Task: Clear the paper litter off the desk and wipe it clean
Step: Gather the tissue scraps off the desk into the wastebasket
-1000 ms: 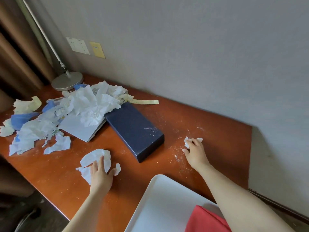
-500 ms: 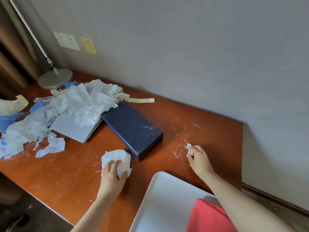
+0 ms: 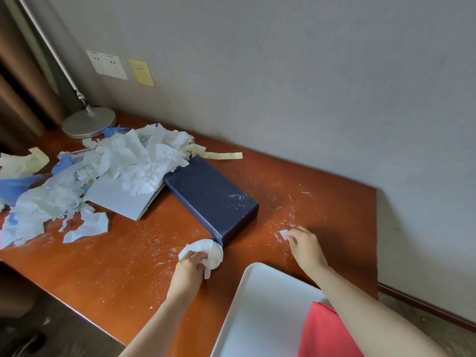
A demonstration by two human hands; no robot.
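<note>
My left hand [image 3: 189,266] grips a crumpled white paper ball [image 3: 212,252] on the orange-brown desk [image 3: 108,274], right at the near corner of a dark blue box [image 3: 210,195]. My right hand [image 3: 305,244] pinches a small white paper scrap [image 3: 284,233] on the desk to the right of the box. A big heap of torn white and blue paper [image 3: 108,171] covers the left half of the desk and lies over a pale grey booklet [image 3: 118,197]. White crumbs and dust speckle the wood around both hands.
A white tray [image 3: 260,310] sits at the desk's near right edge with a red cloth [image 3: 324,333] on it. A lamp base [image 3: 88,122] stands at the back left. A yellow paper strip [image 3: 221,155] lies behind the box. The wall runs along the desk's far side.
My left hand has gathered the loose white sheet into a ball and slid it right toward the box. My right hand drew its small scrap back toward the near edge.
</note>
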